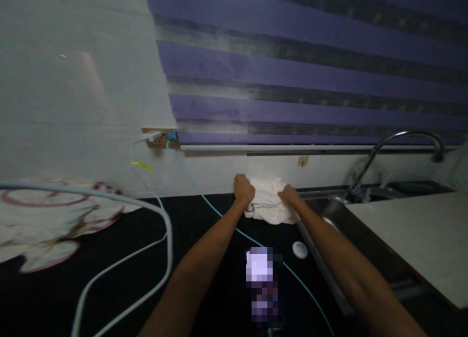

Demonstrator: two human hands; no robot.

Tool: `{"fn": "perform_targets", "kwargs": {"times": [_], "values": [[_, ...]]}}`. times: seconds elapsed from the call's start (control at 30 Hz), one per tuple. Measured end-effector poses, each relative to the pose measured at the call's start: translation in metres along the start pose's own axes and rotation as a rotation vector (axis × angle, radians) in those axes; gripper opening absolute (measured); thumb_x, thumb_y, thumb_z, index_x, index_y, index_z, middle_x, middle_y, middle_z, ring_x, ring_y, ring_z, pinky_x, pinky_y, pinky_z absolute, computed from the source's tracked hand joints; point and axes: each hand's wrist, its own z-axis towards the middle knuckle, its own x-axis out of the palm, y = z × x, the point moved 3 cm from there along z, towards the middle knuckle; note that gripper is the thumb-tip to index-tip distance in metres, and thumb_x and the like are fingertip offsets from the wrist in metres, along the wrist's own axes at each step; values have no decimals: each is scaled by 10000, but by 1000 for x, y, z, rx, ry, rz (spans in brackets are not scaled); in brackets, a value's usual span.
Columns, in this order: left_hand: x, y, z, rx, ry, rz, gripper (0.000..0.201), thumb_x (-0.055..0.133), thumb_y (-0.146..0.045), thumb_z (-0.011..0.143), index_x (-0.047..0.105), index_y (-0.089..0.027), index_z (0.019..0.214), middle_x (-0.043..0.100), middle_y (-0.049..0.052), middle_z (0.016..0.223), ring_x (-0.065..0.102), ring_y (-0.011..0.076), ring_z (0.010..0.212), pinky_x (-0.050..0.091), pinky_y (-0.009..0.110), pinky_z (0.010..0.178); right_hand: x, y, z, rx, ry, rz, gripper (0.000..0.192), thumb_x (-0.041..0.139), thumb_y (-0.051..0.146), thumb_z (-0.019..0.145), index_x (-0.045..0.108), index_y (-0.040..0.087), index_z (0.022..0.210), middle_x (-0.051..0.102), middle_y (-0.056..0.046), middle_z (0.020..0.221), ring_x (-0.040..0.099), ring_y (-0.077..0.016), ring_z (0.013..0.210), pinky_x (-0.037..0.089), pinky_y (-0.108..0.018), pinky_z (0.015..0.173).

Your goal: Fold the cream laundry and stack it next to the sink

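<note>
A white cloth (268, 200), folded and bunched, lies at the back of the black counter near the wall. At its left edge my left hand (244, 188) is closed on the fabric. My right hand (289, 195) grips the cloth's right edge, close to the sink. Both arms reach forward across the counter, and the cloth spreads between the two fists. The fingertips of each hand are mostly hidden in the folds.
A steel sink (331, 220) with a curved faucet (395, 137) stands at right beside a pale board (413, 229). Nearer are a round white object (300, 249) and a blurred-out phone-like device (261, 288). Cables cross the counter from a socket strip (161, 139); a patterned cloth (54, 220) lies left.
</note>
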Motion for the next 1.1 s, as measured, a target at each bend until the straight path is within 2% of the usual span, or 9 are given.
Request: {"fn": "perform_targets", "kwargs": {"times": [0.07, 0.13, 0.2, 0.27, 0.33, 0.5, 0.77, 1.1], "values": [[20, -5, 4, 110, 31, 42, 536, 454, -188, 972, 458, -37, 1486, 433, 264, 1572, 348, 309, 1521, 232, 471, 1282, 14, 6, 2, -18, -32, -70, 594, 557, 350, 977, 518, 33, 1477, 471, -340, 1533, 493, -424, 1396, 416, -555, 1095], [44, -7, 3, 177, 103, 76, 517, 440, -249, 998, 488, -91, 1488, 454, 211, 1588, 326, 301, 1539, 226, 474, 1284, 30, 8, 2, -88, -35, -117, 598, 463, 386, 1033, 420, 140, 1576, 350, -233, 1664, 346, -380, 1513, 318, -555, 1185], [67, -3, -2, 183, 165, 112, 515, 434, -321, 1018, 509, -103, 1478, 453, 206, 1597, 294, 338, 1555, 224, 536, 1273, 49, 4, -1, -139, 3, -156, 553, 385, 410, 1067, 425, 215, 1584, 360, -141, 1685, 289, -336, 1547, 252, -534, 1231], [84, 4, -6, 172, 201, 140, 538, 422, -352, 1027, 501, -89, 1489, 426, 218, 1615, 265, 359, 1567, 210, 566, 1268, 66, -6, -5, -151, 48, -191, 536, 315, 414, 1088, 452, 229, 1572, 393, -109, 1675, 290, -325, 1547, 218, -535, 1247], [93, 10, -7, 178, 216, 155, 569, 416, -371, 1032, 475, -76, 1515, 395, 223, 1635, 249, 354, 1574, 193, 558, 1274, 77, -15, -5, -149, 73, -222, 552, 256, 416, 1100, 443, 223, 1582, 381, -99, 1685, 289, -326, 1548, 201, -541, 1252], [96, 15, -2, 190, 210, 181, 605, 377, -405, 1046, 463, -62, 1537, 402, 213, 1637, 252, 371, 1569, 204, 559, 1268, 85, -23, 5, -159, 81, -273, 580, 208, 431, 1103, 408, 224, 1607, 339, -79, 1708, 273, -336, 1554, 201, -548, 1247], [94, 12, -6, 196, 191, 213, 623, 385, -418, 1048, 474, -38, 1533, 412, 217, 1631, 249, 391, 1568, 234, 550, 1267, 86, -22, 4, -173, 16, -306, 557, 224, 388, 1098, 440, 223, 1584, 388, -100, 1680, 341, -332, 1510, 250, -536, 1221], [90, 9, -11, 189, 168, 226, 565, 392, -363, 1051, 486, -49, 1512, 435, 204, 1616, 263, 371, 1560, 229, 527, 1274, 86, -20, 0, -191, -58, -319, 534, 244, 365, 1090, 499, 218, 1536, 455, -97, 1635, 397, -312, 1451, 264, -496, 1202]]}}
